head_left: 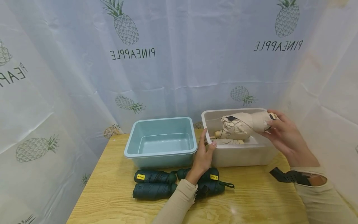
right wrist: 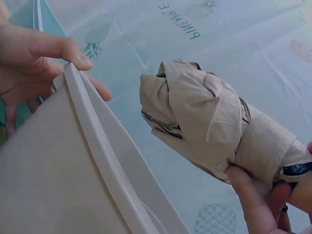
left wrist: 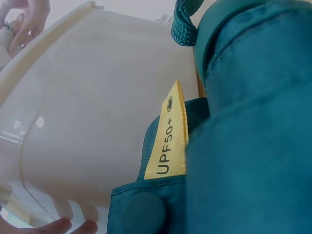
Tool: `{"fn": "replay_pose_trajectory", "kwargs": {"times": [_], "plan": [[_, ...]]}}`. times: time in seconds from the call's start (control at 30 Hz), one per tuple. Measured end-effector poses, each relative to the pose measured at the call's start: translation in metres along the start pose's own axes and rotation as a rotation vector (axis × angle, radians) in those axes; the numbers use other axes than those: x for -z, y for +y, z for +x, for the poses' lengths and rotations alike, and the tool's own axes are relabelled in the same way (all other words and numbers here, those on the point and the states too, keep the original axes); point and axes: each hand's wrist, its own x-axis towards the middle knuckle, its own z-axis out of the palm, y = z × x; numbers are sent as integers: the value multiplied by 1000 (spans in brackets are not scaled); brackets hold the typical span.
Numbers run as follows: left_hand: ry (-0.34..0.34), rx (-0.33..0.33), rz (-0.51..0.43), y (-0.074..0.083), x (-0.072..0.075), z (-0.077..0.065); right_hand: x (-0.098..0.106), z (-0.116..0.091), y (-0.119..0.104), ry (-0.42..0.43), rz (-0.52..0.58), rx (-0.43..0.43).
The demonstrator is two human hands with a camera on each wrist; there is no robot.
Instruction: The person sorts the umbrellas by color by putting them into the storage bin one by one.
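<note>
My right hand (head_left: pixel 288 133) holds a beige folded umbrella (head_left: pixel 246 121) by one end, above the white bin (head_left: pixel 237 155). Its loose, crumpled fabric end points left. Inside that bin lie more beige folded umbrellas (head_left: pixel 233 134), partly covered by the held one. My left hand (head_left: pixel 203 155) grips the bin's left corner at the rim; in the right wrist view the thumb (right wrist: pixel 63 51) lies over the rim. Several dark green folded umbrellas (head_left: pixel 155 190) lie on the table under my left forearm. One fills the right of the left wrist view, near a yellow tag (left wrist: pixel 168 141) marked UPF50+.
A light blue bin (head_left: pixel 162 158) stands left of the white one, with nothing inside it. Both bins rest on a wooden table (head_left: pixel 106 186). A white curtain with pineapple prints (head_left: pixel 179 62) hangs behind and at both sides.
</note>
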Motion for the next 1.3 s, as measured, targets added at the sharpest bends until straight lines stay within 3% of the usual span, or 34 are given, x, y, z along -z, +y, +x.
{"fn": "replay_pose_trajectory", "kwargs": {"times": [0.2, 0.5, 0.7, 0.93, 1.3], "plan": [[1, -1, -2, 1, 1, 0, -5, 12, 4, 131, -2, -83], [-4, -1, -14, 1, 2, -1, -4, 28, 20, 201, 22, -122], [-5, -4, -19, 1, 2, 0, -2, 41, 30, 302, 32, -180], [-10, -6, -21, 0, 2, -2, 0, 49, 39, 423, -1, -235], [-12, -13, -24, 0, 1, -1, 3, 58, 46, 501, -129, -263]]}}
